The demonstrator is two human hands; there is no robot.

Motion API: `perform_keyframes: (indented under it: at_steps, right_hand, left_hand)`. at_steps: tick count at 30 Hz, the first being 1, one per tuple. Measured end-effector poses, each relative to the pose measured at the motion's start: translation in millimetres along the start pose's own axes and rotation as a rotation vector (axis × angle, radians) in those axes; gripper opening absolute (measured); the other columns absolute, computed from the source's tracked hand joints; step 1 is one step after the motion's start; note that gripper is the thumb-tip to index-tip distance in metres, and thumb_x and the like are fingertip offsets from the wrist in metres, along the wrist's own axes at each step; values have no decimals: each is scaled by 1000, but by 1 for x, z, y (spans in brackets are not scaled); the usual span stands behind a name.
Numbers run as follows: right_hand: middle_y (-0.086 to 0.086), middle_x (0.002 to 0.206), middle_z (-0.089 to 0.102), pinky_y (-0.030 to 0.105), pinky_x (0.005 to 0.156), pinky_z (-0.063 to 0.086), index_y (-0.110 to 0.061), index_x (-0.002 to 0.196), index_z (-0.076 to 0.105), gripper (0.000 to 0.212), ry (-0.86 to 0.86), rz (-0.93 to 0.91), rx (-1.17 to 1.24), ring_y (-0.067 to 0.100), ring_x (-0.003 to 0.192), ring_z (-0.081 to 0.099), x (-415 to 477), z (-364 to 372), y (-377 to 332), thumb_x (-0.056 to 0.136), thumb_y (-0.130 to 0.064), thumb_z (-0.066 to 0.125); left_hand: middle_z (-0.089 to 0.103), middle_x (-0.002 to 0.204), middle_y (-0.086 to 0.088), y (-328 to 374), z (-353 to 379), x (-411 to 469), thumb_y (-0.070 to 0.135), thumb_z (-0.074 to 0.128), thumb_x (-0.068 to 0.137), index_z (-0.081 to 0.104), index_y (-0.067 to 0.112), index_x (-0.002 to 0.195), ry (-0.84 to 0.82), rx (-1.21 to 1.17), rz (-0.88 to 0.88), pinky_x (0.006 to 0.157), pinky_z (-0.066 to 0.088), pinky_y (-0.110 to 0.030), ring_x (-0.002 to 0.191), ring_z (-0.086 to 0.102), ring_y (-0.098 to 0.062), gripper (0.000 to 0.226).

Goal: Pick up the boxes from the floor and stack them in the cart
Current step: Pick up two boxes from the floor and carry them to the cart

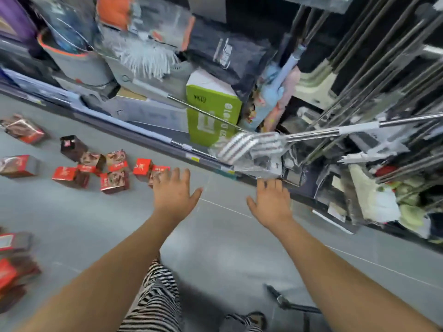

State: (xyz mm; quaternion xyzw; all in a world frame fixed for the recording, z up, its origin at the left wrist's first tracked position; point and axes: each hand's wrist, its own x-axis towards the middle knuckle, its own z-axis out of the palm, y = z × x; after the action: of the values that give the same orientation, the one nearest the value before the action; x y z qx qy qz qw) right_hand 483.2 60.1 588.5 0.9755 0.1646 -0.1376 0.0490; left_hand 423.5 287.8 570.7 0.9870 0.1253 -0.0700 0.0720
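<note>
Several small red and brown boxes lie scattered on the grey floor to the left. Another blurred group of these boxes sits at the far left edge. My left hand stretches out above the floor, fingers spread, its fingertips over the nearest box. My right hand reaches forward too, fingers straight, empty, near the shelf's bottom edge. A dark wheel and frame piece, possibly the cart, shows at the bottom.
A low store shelf runs diagonally across the view, packed with mops, buckets, brushes and a green carton. A mop head with a metal handle sticks out over the shelf edge. My striped trouser leg is below.
</note>
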Motion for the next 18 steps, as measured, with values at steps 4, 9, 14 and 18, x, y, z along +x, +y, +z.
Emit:
perform_keyframes:
  at_steps: [4, 9, 14, 18]
  right_hand:
    - [18, 128, 48, 42, 96, 36, -6, 131, 43, 54, -41, 20, 27, 33, 118, 42, 57, 12, -95, 95, -46, 44]
    - [22, 123, 52, 44, 96, 36, -2, 129, 47, 56, -64, 76, 104, 38, 115, 44, 123, 39, -164, 93, -44, 51]
    - [17, 133, 46, 40, 101, 32, -6, 138, 38, 62, -103, 84, 126, 33, 125, 37, 209, 111, -218, 96, -50, 44]
    - [14, 138, 42, 39, 104, 29, -9, 142, 34, 68, -96, 22, 188, 31, 128, 34, 283, 219, -252, 93, -55, 46]
  left_hand:
    - [62, 112, -21, -98, 14, 41, 57, 35, 81, 61, 6, 115, -29, -25, -49, 88, 44, -53, 106, 56, -44, 67]
    - [57, 128, -22, -188, 55, 90, 57, 36, 84, 58, 6, 126, -36, -49, -80, 96, 40, -59, 119, 51, -48, 70]
    - [57, 126, -25, -257, 143, 151, 56, 36, 81, 53, 7, 131, -38, -36, -128, 98, 39, -61, 118, 50, -48, 72]
    - [55, 129, -23, -301, 253, 198, 57, 37, 84, 51, 7, 133, -20, -42, -170, 98, 38, -59, 121, 48, -46, 72]
